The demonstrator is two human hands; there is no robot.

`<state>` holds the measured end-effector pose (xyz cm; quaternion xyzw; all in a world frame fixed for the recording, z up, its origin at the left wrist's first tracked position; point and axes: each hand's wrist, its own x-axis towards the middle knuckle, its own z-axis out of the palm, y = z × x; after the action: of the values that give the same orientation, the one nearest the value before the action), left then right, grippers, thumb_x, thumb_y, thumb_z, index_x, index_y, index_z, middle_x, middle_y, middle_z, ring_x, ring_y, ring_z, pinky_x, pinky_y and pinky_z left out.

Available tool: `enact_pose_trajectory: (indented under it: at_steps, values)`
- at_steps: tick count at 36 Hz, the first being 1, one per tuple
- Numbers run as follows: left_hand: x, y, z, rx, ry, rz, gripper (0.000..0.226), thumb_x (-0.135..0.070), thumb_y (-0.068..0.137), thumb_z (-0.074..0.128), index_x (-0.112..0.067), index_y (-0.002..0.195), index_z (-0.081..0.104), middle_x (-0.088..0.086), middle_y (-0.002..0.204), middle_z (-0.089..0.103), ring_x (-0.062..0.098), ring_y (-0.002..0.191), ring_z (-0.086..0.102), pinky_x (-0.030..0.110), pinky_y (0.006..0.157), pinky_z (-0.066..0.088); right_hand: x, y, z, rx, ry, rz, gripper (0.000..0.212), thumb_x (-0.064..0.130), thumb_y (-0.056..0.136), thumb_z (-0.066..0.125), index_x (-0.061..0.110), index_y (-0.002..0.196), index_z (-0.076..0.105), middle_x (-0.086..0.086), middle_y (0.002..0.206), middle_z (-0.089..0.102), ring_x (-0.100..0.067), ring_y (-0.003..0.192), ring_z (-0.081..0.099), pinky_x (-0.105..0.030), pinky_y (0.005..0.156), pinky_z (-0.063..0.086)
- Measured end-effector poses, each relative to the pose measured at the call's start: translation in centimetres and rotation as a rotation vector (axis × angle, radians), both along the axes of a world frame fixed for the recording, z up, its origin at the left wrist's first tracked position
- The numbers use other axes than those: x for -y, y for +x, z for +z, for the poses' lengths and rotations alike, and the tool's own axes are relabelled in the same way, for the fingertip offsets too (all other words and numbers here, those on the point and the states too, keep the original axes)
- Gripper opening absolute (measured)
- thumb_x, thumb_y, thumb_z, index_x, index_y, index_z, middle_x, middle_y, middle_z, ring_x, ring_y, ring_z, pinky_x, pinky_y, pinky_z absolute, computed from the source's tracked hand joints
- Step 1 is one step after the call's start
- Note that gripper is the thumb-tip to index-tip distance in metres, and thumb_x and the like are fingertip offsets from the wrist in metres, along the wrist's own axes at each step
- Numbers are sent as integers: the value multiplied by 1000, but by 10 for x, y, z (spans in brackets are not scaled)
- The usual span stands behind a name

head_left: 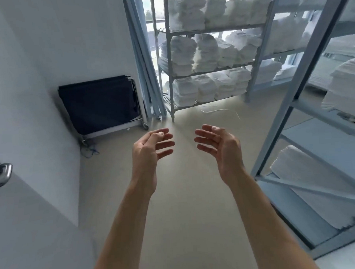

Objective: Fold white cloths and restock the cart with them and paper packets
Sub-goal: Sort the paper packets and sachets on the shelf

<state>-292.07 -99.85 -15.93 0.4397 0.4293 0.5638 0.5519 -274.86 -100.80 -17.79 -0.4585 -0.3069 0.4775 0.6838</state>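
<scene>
**Empty hands before the linen shelves**

Both hands were raised in front of the person, palms turned toward each other, and neither one held anything. The left hand (pixel 150 145) had its fingers loosely bent with the thumb resting near the fingertips; the right hand (pixel 217 142) was more spread, with relaxed, slightly curved fingers.

The white cloths (pixel 201 86) lay in folded stacks on the wire rack (pixel 171 90) at about 12 o'clock from the hands, well apart from them, across an open stretch of floor. The rack stretched from 12 toward 1 o'clock, so its long side faced the person, and the stacks sat side by side on three visible levels. To my judgement the two hands were about equally far from it, the right one perhaps a little nearer to the middle stacks.

At 3 o'clock stood a blue metal shelf unit (pixel 293 100), closer to the right hand, with more flat white piles (pixel 309 181) on its lower level; I could not tell whether these were cloths or paper packets. At 10 o'clock a folded dark trolley (pixel 98 105) leaned against the wall. A thin white string (pixel 218 110) lay on the floor near the rack
</scene>
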Motion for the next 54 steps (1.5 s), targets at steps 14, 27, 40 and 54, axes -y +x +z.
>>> enact_pose_trajectory:
  at_steps: [14, 27, 40, 54]
  values:
    - [-189, 23, -35, 72, -63, 57, 25, -11, 95, 49, -5, 103, 71, 16, 98, 74, 28, 86, 71, 43, 81, 56, -198, 20, -26, 57, -101, 74, 26, 17, 97, 46, 6, 103, 68, -16, 103, 75, -30, 92, 72, -37, 79, 57]
    - [-440, 68, -58, 144, -129, -95, 26, -12, 97, 48, -4, 100, 72, 12, 90, 74, 26, 81, 71, 41, 78, 57, -411, 61, -47, 209, -133, -125, 28, 19, 91, 48, 6, 104, 69, -14, 98, 76, -29, 86, 72, -35, 74, 56]
    - [-629, 156, -47, 63, -147, -329, 23, -9, 96, 50, -8, 97, 73, 12, 88, 73, 25, 80, 70, 39, 75, 57, -573, 128, -41, 247, -107, -311, 30, 25, 85, 51, 9, 101, 71, -12, 97, 76, -30, 86, 71, -35, 76, 56]
    - [-842, 294, -35, -229, -57, -360, 22, -7, 97, 52, -1, 102, 72, 19, 94, 72, 25, 81, 68, 39, 77, 55, -785, 280, -52, 175, -14, -335, 25, 16, 93, 48, 8, 102, 70, -12, 97, 76, -28, 86, 71, -40, 80, 54]
